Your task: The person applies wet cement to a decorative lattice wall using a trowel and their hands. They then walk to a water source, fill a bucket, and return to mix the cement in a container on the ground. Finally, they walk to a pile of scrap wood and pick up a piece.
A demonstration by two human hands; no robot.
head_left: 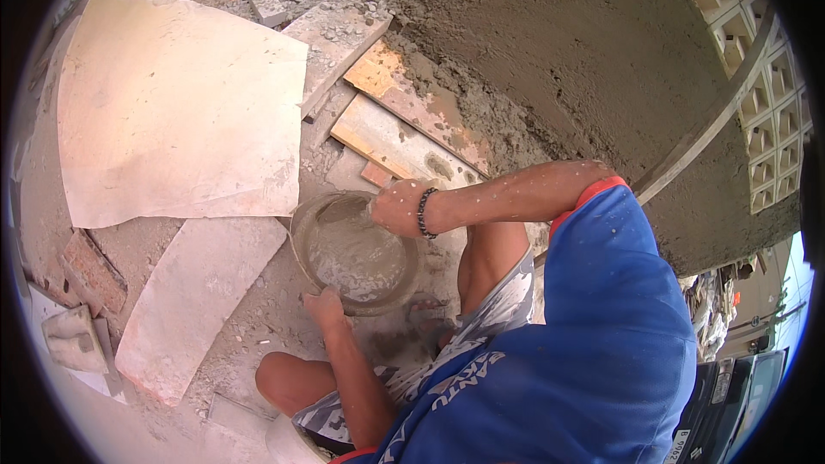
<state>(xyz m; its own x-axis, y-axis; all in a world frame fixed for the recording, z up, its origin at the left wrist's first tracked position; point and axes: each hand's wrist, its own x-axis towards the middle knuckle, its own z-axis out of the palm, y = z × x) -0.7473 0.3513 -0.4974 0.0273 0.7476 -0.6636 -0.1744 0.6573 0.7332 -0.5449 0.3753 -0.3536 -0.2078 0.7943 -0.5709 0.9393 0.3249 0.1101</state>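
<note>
A round grey bucket [298, 245] stands on the ground in front of me, holding wet grey mortar [357, 253]. My left hand [325, 305] grips its near left rim, fingers closed over the edge. Over the far right rim, my right hand [398, 208] is closed in a fist, a dark beaded bracelet [424, 212] on its wrist. Whatever the right fist holds is hidden by the hand; it may reach down into the mortar.
Mortar-splashed boards [387, 142] lie beyond the bucket, below a wall of fresh wet plaster [593, 51]. Large pale sheets [180, 112] cover the ground at left, with broken bricks [93, 271] beside them. A long wooden batten [709, 125] leans at right. Behind it are pale vent blocks [760, 133].
</note>
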